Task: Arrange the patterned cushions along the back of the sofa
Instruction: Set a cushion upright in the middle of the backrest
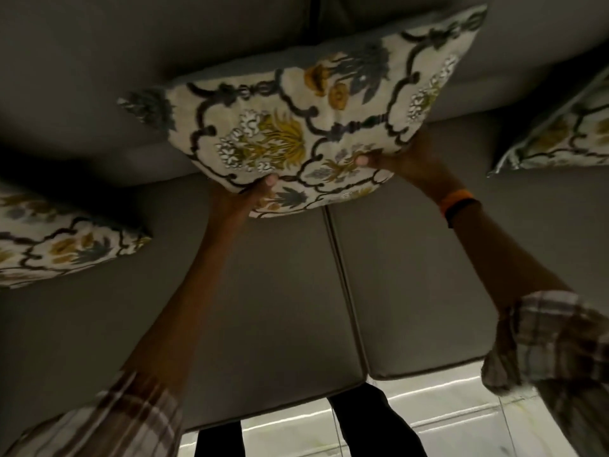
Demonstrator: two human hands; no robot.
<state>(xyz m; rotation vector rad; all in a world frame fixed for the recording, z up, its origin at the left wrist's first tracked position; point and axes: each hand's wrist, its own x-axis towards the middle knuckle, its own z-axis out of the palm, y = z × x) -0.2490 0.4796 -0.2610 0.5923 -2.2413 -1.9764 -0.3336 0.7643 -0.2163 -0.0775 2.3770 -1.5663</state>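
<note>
While the patterned cushion (296,127) is pinched by its near edge between left hand (260,192) and right hand (395,159), a forward topple off the backrest (99,77) beyond them is risked if released tilted.

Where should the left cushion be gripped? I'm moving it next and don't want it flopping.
Take the left cushion by its near long edge, one hand toward each corner, coming from the front of the sofa. It lies flat, soft and wide, so one hand would probably let it sag.
</note>
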